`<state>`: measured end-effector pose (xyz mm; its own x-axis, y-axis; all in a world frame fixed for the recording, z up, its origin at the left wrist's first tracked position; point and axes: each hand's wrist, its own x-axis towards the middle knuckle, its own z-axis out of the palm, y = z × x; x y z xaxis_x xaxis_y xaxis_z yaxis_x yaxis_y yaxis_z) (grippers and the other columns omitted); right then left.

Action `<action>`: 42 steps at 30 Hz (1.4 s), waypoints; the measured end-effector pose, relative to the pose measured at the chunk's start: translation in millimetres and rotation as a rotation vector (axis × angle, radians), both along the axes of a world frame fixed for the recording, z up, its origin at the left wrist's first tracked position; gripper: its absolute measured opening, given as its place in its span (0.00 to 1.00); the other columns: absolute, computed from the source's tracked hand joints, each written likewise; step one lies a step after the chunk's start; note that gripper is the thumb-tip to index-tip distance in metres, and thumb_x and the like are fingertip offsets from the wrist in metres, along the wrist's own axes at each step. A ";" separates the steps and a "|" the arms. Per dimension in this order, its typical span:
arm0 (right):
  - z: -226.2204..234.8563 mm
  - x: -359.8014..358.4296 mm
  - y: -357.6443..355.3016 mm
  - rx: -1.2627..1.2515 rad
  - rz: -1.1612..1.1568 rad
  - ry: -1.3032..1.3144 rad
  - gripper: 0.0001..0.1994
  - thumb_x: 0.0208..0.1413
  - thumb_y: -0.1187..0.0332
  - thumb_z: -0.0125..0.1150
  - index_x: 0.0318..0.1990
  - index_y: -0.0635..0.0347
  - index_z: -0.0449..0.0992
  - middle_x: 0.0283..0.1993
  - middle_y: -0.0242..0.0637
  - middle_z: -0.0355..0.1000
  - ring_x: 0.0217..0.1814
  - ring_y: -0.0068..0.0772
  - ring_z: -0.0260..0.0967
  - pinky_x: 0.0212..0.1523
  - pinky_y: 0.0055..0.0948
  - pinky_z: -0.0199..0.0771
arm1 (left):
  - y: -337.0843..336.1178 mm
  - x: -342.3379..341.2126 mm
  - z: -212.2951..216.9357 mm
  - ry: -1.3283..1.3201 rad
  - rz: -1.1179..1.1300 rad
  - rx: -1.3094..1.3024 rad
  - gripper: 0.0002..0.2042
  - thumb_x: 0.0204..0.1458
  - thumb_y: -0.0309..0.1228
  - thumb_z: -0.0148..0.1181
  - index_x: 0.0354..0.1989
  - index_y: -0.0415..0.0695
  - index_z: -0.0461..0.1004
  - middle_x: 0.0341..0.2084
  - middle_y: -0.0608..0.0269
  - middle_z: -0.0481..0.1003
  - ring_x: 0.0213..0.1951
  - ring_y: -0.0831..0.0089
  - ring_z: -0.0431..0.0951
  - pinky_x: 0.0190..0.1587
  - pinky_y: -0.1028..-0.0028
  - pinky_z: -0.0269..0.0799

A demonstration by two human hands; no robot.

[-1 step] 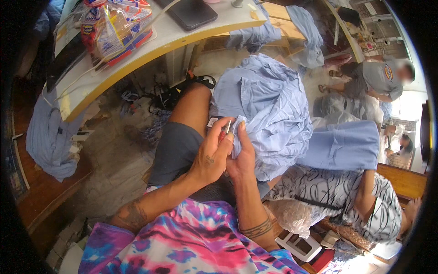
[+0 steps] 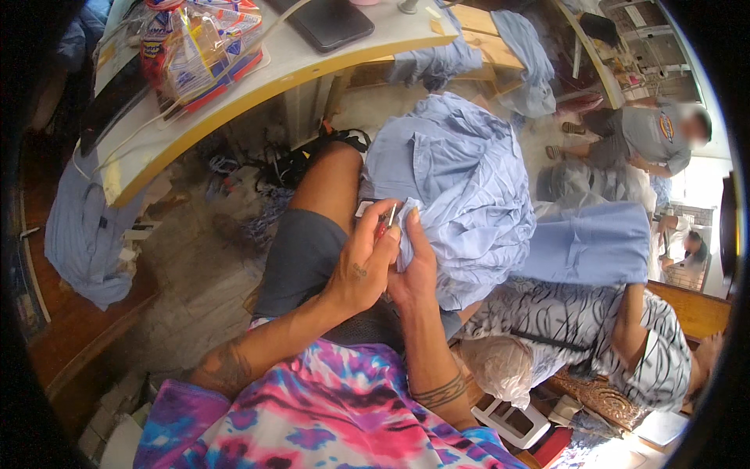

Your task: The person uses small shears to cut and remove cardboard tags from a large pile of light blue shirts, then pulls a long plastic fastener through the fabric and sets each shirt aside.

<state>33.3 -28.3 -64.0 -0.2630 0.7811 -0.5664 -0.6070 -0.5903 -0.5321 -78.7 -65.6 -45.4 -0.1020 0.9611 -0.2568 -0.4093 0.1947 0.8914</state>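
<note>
A bundled light blue shirt-like garment [image 2: 461, 187] rests across my lap, heaped and creased, with a seam or placket edge showing on top. My left hand [image 2: 363, 262] is closed around a small tool [image 2: 382, 230] with a red handle and a thin metal tip pointing up; its exact kind is partly hidden by my fingers. Beside it, my right hand [image 2: 414, 270] pinches a fold of the same blue cloth, thumb upward. The tool's tip is close to that fold; whether they touch I cannot tell. A small dark and white label lies next to my left fingers.
A white table [image 2: 289, 59] with a yellow edge stands ahead, bearing a bread bag [image 2: 199, 59] and a black phone [image 2: 324, 23]. Blue cloth [image 2: 90, 234] hangs at left. At right, a co-worker in a patterned shirt [image 2: 648, 359] sits by folded blue fabric [image 2: 586, 244]; others are farther off.
My hands and the garment stay in place. At the right, the co-worker's arm and the folded blue fabric have shifted slightly.
</note>
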 end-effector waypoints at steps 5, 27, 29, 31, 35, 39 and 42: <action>14.0 -10.3 -2.2 -0.029 0.005 -0.052 0.18 0.70 0.52 0.59 0.50 0.60 0.77 0.37 0.36 0.78 0.34 0.28 0.76 0.32 0.28 0.78 | 6.3 -4.4 1.8 -0.078 -0.015 -0.008 0.20 0.71 0.33 0.49 0.69 0.42 0.63 0.25 0.70 0.65 0.17 0.85 0.61 0.17 0.80 0.62; -11.9 19.9 -11.9 -0.062 0.064 -0.464 0.23 0.60 0.48 0.72 0.44 0.62 0.82 0.35 0.31 0.77 0.30 0.23 0.69 0.29 0.25 0.65 | 9.8 -10.8 -2.1 -0.099 -0.111 -0.166 0.18 0.68 0.35 0.54 0.63 0.41 0.70 0.22 0.74 0.64 0.15 0.86 0.59 0.14 0.81 0.57; -9.5 16.2 -19.1 -0.172 0.050 -0.573 0.29 0.58 0.45 0.73 0.48 0.67 0.82 0.42 0.37 0.78 0.37 0.27 0.72 0.35 0.28 0.70 | 2.7 -13.6 -7.4 -0.101 -0.083 -0.216 0.18 0.68 0.35 0.54 0.63 0.41 0.70 0.21 0.74 0.64 0.15 0.86 0.59 0.14 0.80 0.57; -2.5 18.6 -16.0 -0.178 0.017 -0.702 0.36 0.55 0.42 0.74 0.52 0.73 0.81 0.49 0.44 0.78 0.45 0.32 0.74 0.43 0.31 0.73 | 5.1 -15.5 -7.7 -0.155 -0.091 -0.260 0.18 0.68 0.35 0.54 0.62 0.41 0.71 0.21 0.74 0.64 0.14 0.86 0.58 0.13 0.80 0.58; -22.7 34.6 -18.8 -0.115 0.060 -0.684 0.36 0.55 0.41 0.73 0.51 0.73 0.81 0.47 0.42 0.78 0.44 0.30 0.73 0.41 0.29 0.71 | 18.6 -19.5 9.9 -0.102 -0.082 -0.207 0.14 0.67 0.37 0.56 0.53 0.40 0.74 0.21 0.74 0.64 0.14 0.86 0.59 0.12 0.81 0.58; 1.6 32.2 -15.4 -0.098 0.082 -0.437 0.25 0.59 0.44 0.71 0.44 0.60 0.82 0.34 0.30 0.76 0.31 0.24 0.68 0.29 0.26 0.64 | 30.7 -8.5 12.0 -0.051 -0.147 -0.174 0.13 0.67 0.37 0.55 0.52 0.41 0.75 0.20 0.74 0.63 0.15 0.87 0.60 0.13 0.80 0.59; 5.5 27.4 -9.8 -0.119 0.085 -0.324 0.19 0.61 0.46 0.69 0.38 0.53 0.81 0.26 0.26 0.71 0.23 0.23 0.64 0.24 0.25 0.59 | 33.1 -15.6 16.7 -0.015 -0.174 -0.106 0.13 0.67 0.37 0.54 0.52 0.42 0.75 0.21 0.75 0.64 0.15 0.86 0.60 0.13 0.80 0.59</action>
